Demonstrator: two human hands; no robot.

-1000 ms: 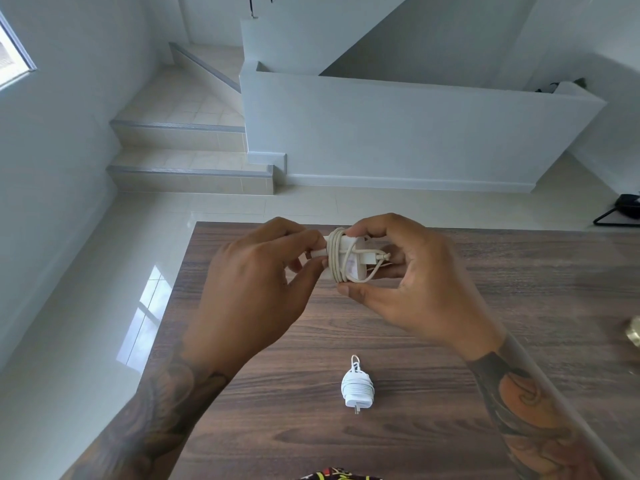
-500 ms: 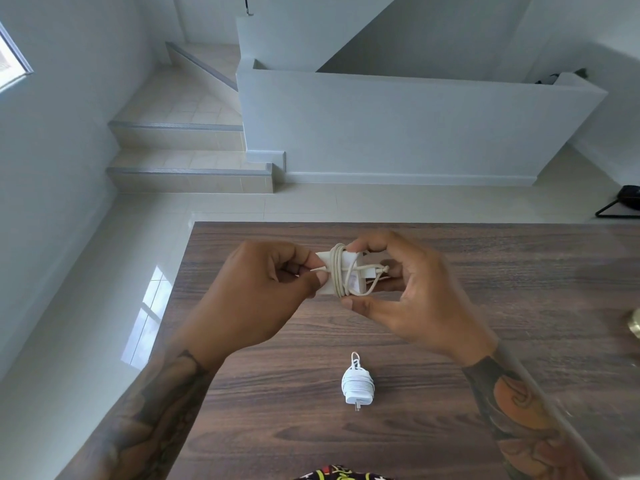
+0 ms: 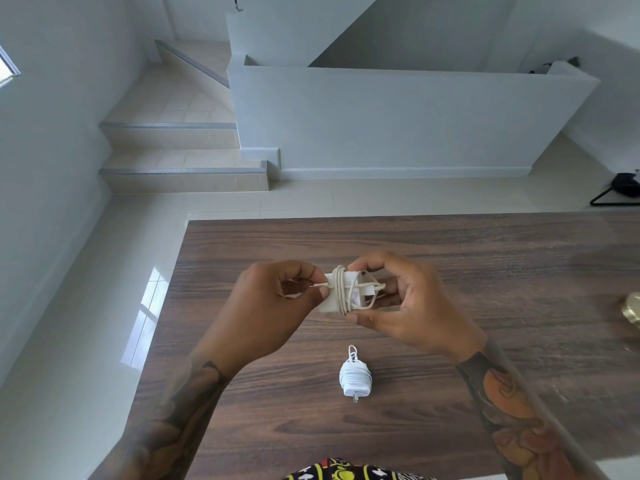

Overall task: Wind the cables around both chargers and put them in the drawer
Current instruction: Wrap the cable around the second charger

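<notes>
Above the dark wooden table (image 3: 485,258) I hold a white square charger (image 3: 332,292) with a cream cable wound round its middle. My right hand (image 3: 412,306) grips the charger's right side between thumb and fingers. The loose cable end (image 3: 313,285) is pinched by my left hand (image 3: 266,310) at the charger's left edge. A second white charger (image 3: 355,377), its cable wound tight, lies on the table nearer to me with its prongs pointing at me. No drawer is in view.
A brass-coloured round object (image 3: 632,308) sits at the table's right edge. Beyond the table's far edge lie a pale tiled floor, steps (image 3: 180,161) and a low white wall. A black object (image 3: 623,188) rests on the floor far right.
Both hands have come lower and nearer to me with the charger. My left hand's fingers have shifted onto the cable end at the charger's left edge. The wound charger on the table stays put.
</notes>
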